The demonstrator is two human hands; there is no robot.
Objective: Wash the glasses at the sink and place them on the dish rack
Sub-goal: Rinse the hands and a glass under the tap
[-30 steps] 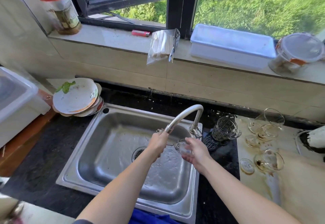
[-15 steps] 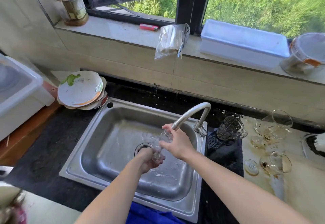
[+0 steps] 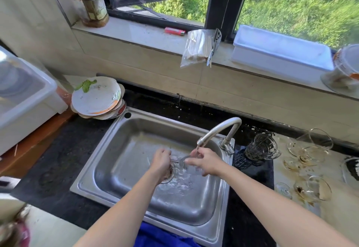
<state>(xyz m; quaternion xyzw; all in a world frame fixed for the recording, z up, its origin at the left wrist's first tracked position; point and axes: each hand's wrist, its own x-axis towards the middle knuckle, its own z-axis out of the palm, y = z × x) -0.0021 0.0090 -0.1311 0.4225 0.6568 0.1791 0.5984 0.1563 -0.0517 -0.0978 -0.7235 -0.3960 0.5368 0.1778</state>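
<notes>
One clear stemmed glass (image 3: 185,160) lies sideways at the centre of the frame. Its outline is washed out by water running from the faucet (image 3: 219,130) just above it. The glass spans the gap between the two hands. The right hand (image 3: 206,162) wraps its fingers round the bowl end, and the left hand (image 3: 161,162) closes curled fingers over the foot end, above the drain. Both hands hold it low inside the steel sink (image 3: 120,149). Just right of the faucet base a patterned glass (image 3: 261,146) stands on the dark counter. Further right, several stained glasses (image 3: 310,153) lie tipped on a pale surface. A stack of dirty plates (image 3: 96,98) sits at the sink's upper-left corner.
</notes>
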